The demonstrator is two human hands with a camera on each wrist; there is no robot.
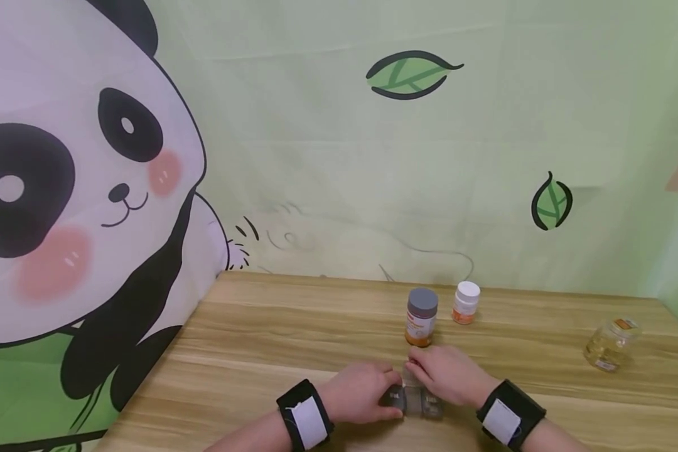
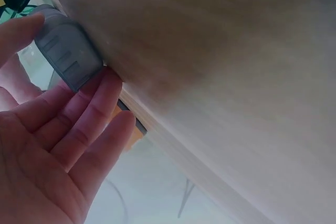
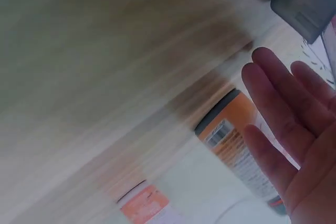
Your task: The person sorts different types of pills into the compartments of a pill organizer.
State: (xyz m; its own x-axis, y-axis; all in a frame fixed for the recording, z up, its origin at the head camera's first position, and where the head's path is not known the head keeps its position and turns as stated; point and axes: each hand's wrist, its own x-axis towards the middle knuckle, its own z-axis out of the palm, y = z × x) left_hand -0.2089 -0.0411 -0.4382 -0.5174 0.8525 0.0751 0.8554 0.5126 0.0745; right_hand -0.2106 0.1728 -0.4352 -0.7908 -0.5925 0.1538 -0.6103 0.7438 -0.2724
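A grey translucent pill organizer (image 1: 414, 402) with several small lidded compartments lies on the table in front of the person. My left hand (image 1: 358, 394) grips its left end, thumb on one side and fingertips on the other; the left wrist view shows the ribbed grey end (image 2: 68, 56) between them. One middle lid (image 1: 411, 378) stands raised at the back. My right hand (image 1: 452, 376) has its thumb and index finger at that lid, pinching it. In the right wrist view the other fingers (image 3: 278, 93) extend loosely beside the organizer; its thumb is hidden.
Just behind the hands stands an orange bottle with a grey cap (image 1: 421, 317). A smaller white-capped bottle (image 1: 466, 302) is to its right, further back. Over at the right sits a clear jar (image 1: 609, 346) with yellowish contents. A panda-print cloth (image 1: 316, 157) hangs behind the wooden table (image 1: 294, 326).
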